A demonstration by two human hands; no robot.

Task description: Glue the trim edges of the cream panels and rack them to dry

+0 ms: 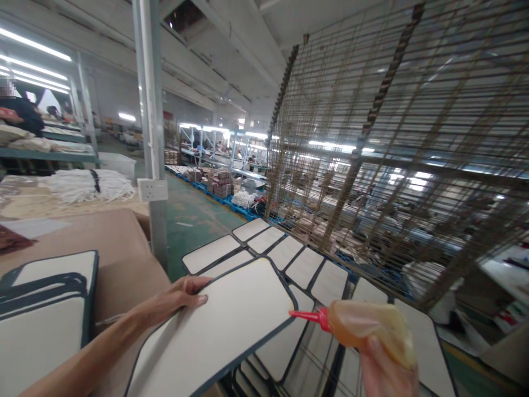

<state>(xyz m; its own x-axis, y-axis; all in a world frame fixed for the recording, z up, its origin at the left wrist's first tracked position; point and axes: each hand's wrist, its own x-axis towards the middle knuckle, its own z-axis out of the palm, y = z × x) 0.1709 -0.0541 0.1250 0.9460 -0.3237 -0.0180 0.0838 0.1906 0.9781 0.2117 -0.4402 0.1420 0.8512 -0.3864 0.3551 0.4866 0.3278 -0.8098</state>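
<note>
My left hand (188,293) grips the far left edge of a white panel (231,314) with a dark border and rounded corners, thumb on top, fingers beneath. The panel is held tilted in front of me. My right hand (386,361) is wrapped round a squeeze bottle (363,322) of amber liquid with a red nozzle (306,316). The bottle lies nearly level, and its tip is at the panel's right edge, by the corner. A thin yellowish line shows along that corner's border. Several similar panels (289,252) lie in rows behind and beneath the held one.
A tall wire rack (355,127) rises at the right behind the panels. At left, a brown-covered table (124,264) bears stacked panels (45,331) and a bundle of white strips (91,184). A metal post (151,110) with a socket stands beside it. A person (20,110) is far left.
</note>
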